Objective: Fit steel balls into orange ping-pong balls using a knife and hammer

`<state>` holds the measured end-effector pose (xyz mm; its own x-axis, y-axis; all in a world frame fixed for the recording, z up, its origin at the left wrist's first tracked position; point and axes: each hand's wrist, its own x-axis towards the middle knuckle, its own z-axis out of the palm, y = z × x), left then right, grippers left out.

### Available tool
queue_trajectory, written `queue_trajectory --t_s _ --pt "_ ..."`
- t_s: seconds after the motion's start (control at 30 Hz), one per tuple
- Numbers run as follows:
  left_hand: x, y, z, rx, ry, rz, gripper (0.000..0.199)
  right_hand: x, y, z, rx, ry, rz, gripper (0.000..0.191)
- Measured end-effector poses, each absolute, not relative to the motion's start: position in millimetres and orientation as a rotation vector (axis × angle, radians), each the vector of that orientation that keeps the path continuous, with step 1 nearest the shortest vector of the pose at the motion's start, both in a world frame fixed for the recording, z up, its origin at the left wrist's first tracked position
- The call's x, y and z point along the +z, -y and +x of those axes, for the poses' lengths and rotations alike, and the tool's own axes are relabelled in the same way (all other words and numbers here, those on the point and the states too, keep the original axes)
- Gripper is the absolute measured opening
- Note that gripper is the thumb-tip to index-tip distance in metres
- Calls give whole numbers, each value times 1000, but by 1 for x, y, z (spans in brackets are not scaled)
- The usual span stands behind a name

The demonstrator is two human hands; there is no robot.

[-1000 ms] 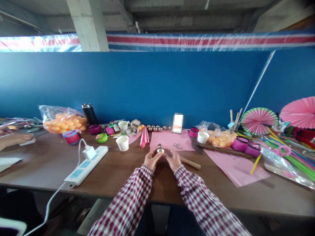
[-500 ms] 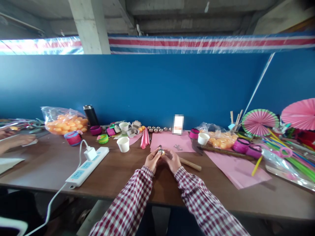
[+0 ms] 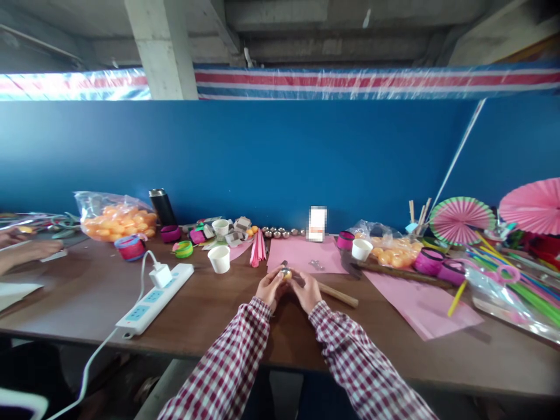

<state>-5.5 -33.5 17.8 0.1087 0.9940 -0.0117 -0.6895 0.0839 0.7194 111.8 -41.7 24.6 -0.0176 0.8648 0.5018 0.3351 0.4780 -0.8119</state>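
Observation:
Near the table's front middle, a small shiny ball (image 3: 286, 273), silvery on top and orange-yellow below, is held between both hands. My left hand (image 3: 270, 288) grips it from the left with thumb and fingers closed. From the right, my right hand (image 3: 307, 290) has its closed fingertips on the same ball. A wooden handle (image 3: 339, 294) lies on the table and reaches out from behind my right hand. Beyond the hands is a pink sheet (image 3: 301, 254) with small silvery pieces (image 3: 317, 264) on it.
A white paper cup (image 3: 219, 259) and a power strip (image 3: 155, 300) stand left. Silvery balls (image 3: 282, 233) line the back. Right are another cup (image 3: 361, 249), a hammer (image 3: 394, 269) and a pink sheet (image 3: 422, 303). A co-worker's hands (image 3: 32, 251) are at far left.
The view has tilted slightly, so the scene sits a little lower. The ball has turned a little between my fingers, and both hands stay in nearly the same place.

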Motion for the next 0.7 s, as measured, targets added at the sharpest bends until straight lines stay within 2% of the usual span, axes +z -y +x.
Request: queue_trajectory --t_s 0.17,0.27,0.47,0.6,0.7 --pt "20 31 -9 1476 -666 471 18 27 46 132 31 1915 -1359 29" --pt "18 28 -10 1473 -695 461 21 28 48 150 -211 2027 -1642 27" --pt "20 30 -10 1490 -706 588 34 27 46 163 -226 2096 -1954 24" --pt "16 29 -8 1634 -918 874 50 26 44 158 -273 2053 -2039 23" --pt "8 26 -8 1709 -1081 1090 52 28 45 158 -360 1996 -2042 23"
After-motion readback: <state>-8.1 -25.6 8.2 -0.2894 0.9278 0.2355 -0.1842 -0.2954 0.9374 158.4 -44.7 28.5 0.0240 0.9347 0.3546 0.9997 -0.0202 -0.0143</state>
